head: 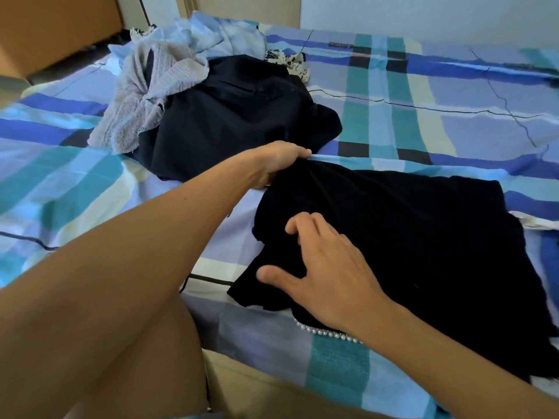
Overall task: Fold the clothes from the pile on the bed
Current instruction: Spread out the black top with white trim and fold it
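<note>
Black garment (408, 237) mid-fold: left hand (278, 164) grip holding its edge, right hand (329, 267) grip wide & flat on it; pile (230, 116) unfolded, so most wk prob. left.

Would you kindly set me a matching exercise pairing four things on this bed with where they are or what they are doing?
1. left hand
2. right hand
3. grey cloth
4. pearl trim

A. lies partly on the navy garment
B. rests open on the black garment
C. along the black garment's near edge
D. grips the black garment's far edge

Pairs: 1-D, 2-B, 3-A, 4-C
</note>
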